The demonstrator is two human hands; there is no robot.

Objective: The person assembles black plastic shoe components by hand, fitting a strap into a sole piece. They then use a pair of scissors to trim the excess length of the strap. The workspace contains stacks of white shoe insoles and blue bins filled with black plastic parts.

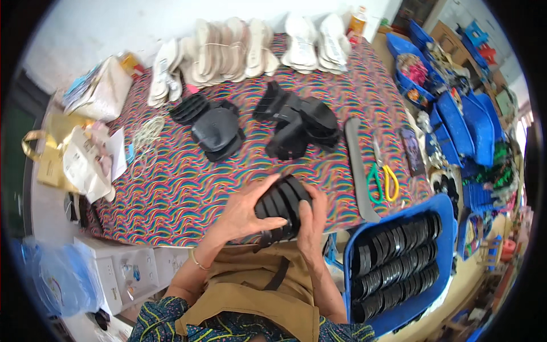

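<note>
A short stack of black curved shoe pieces is held between my hands, above the table's near edge. My left hand grips it from the left, thumb laid across its near side. Curled round the right side is my right hand. Beyond them on the patterned cloth lie two loose heaps of similar black parts, a left heap and a right heap. To my right, a blue basket holds rows of black curved pieces.
Right of the heaps lie a long grey strip, scissors with green and yellow handles and a dark phone. Tied bundles of pale insoles line the wall. Tangled string and paper bags occupy the left side.
</note>
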